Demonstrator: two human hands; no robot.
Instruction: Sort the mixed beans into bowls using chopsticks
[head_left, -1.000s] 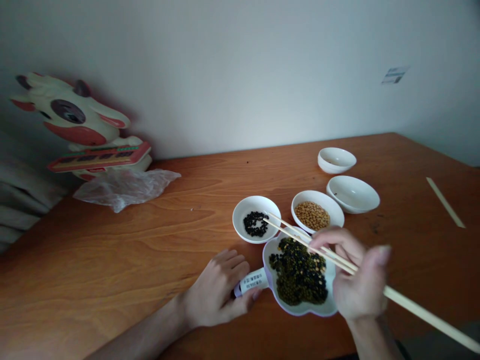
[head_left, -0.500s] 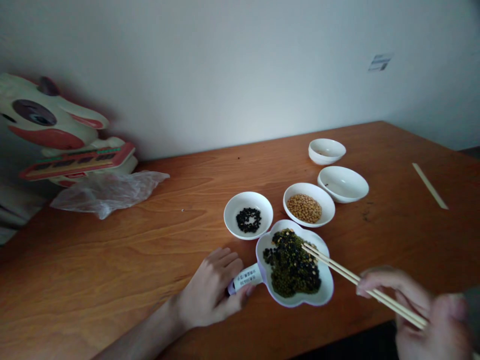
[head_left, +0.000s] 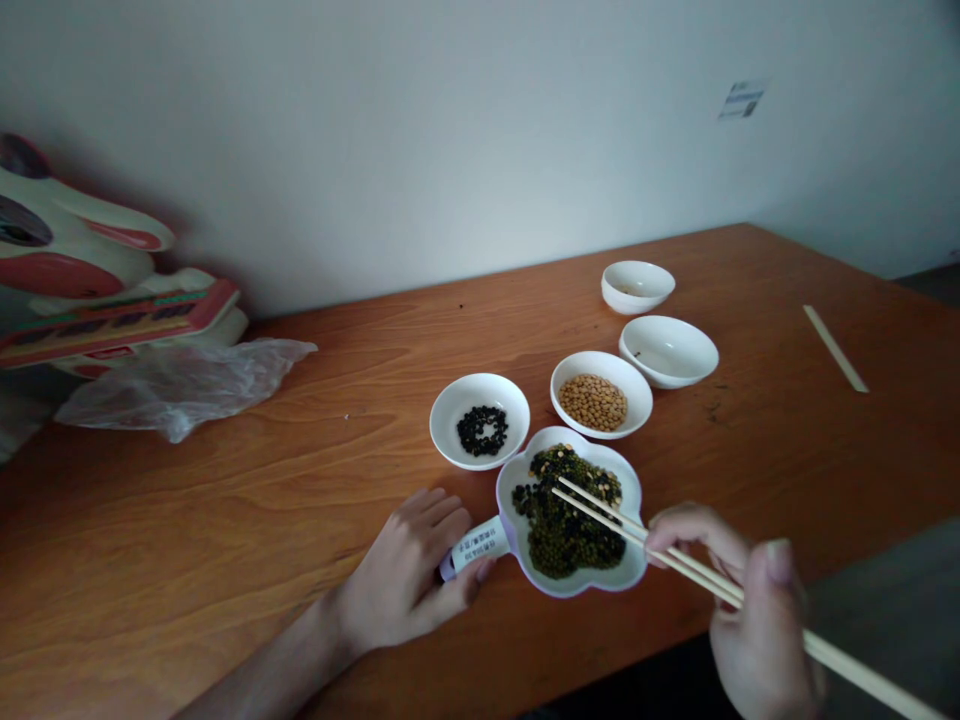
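My left hand [head_left: 412,580] is closed around the labelled handle of a white, purple-rimmed flower-shaped dish [head_left: 634,575]. Dark green and black beans [head_left: 574,540], with a few yellowish ones, fill much of its bottom. Between the fingers of my right hand [head_left: 761,610] is a pair of wooden chopsticks [head_left: 690,568]. Their tips are slightly apart, over the beans in the dish; whether they pinch a bean is too small to tell. Just behind the dish stand a white bowl [head_left: 442,410] of black beans and another white bowl [head_left: 641,400] of tan beans.
Farther back right are two white bowls, one nearer [head_left: 679,350] with a dark speck and one farther [head_left: 637,295]. A flat light strip [head_left: 835,348] lies on the wooden table [head_left: 337,500]. At left are a crumpled plastic bag [head_left: 195,385] and a cow-shaped toy keyboard [head_left: 112,320].
My right hand has moved left with the chopsticks, and their tips have shifted towards the dish's upper left and spread apart. My left hand keeps its hold. The view has shifted slightly.
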